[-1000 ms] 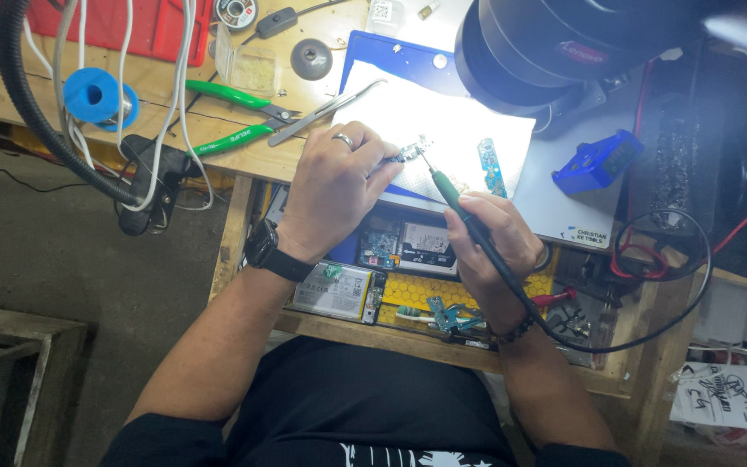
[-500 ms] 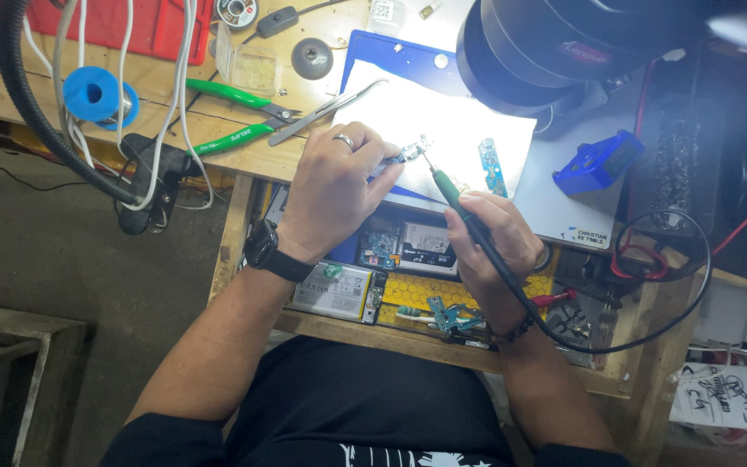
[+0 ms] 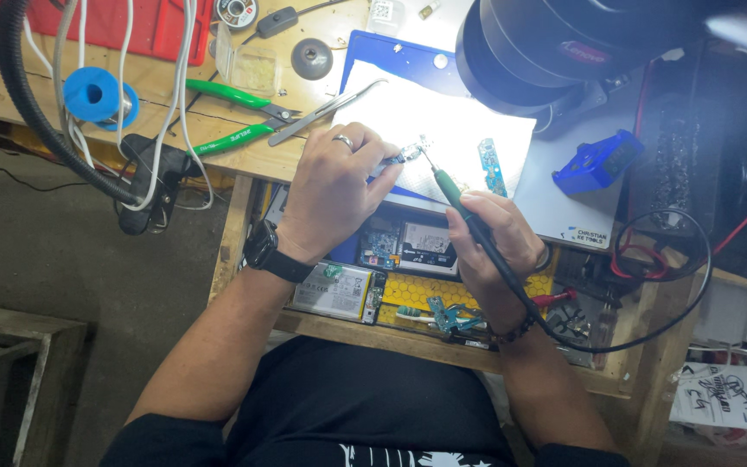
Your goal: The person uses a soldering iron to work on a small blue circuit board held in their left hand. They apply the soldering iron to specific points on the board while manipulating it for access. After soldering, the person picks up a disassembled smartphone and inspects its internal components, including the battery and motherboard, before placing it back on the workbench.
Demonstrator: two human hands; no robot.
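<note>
My left hand (image 3: 332, 195), with a ring and a black wristwatch, pinches a small tool whose tip holds a tiny circuit part (image 3: 415, 147) over the white sheet (image 3: 425, 117) on the bench. My right hand (image 3: 493, 242) grips a green-handled soldering iron (image 3: 453, 192) like a pen. Its tip touches the tiny part. A black cable (image 3: 650, 333) runs from the iron past my right wrist and loops to the right.
Green-handled pliers (image 3: 235, 112) and metal tweezers (image 3: 326, 111) lie left of the sheet. A narrow blue circuit strip (image 3: 490, 166) and a blue holder (image 3: 596, 163) sit to the right. A large black lamp head (image 3: 546, 43) hangs above. An open drawer (image 3: 408, 285) holds phone parts. A blue spool (image 3: 92, 93) stands far left.
Both hands hold nearly the same pose over the sheet. The iron tip stays at the small part, with only a slight shift.
</note>
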